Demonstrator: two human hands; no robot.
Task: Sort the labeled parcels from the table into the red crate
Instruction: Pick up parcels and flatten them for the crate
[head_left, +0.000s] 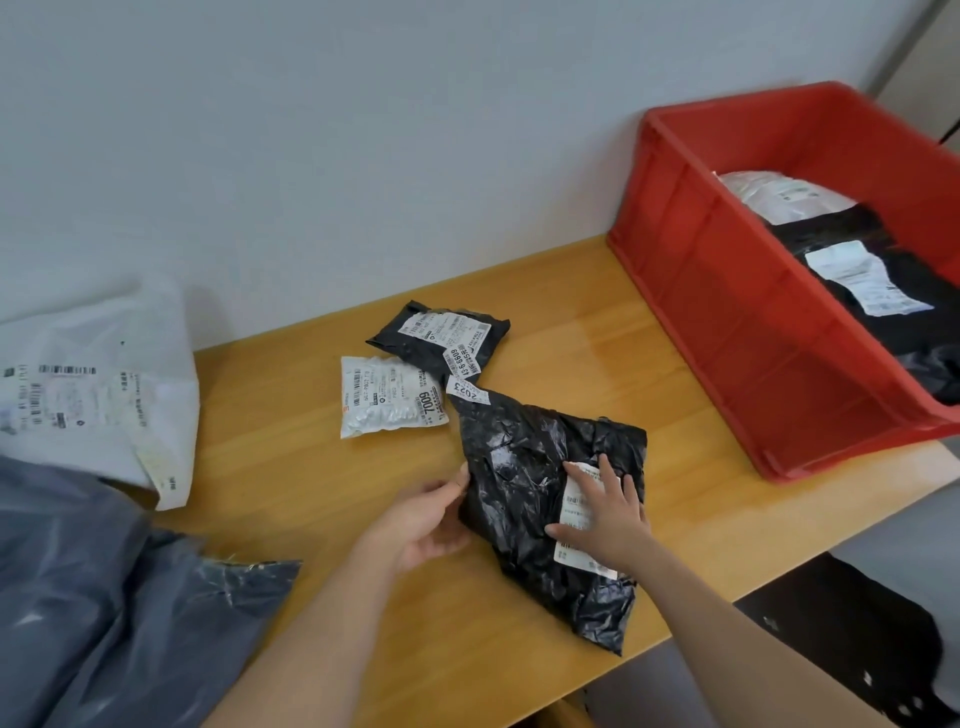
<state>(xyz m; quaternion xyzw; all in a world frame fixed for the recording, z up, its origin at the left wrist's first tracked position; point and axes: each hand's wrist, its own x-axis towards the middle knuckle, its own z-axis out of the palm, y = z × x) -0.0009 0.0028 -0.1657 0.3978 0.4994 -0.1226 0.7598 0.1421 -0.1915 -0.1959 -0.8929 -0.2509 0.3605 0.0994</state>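
Black parcel lies under both hands — right hand flat on top, left hand pinching its edge — crate far right.

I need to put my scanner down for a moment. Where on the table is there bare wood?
Bare wood lies between the large black parcel and the red crate, and between the white bubble mailer and the big white parcel at left. The middle is crowded: both hands, left hand and right hand, work there, beside the small black parcel.
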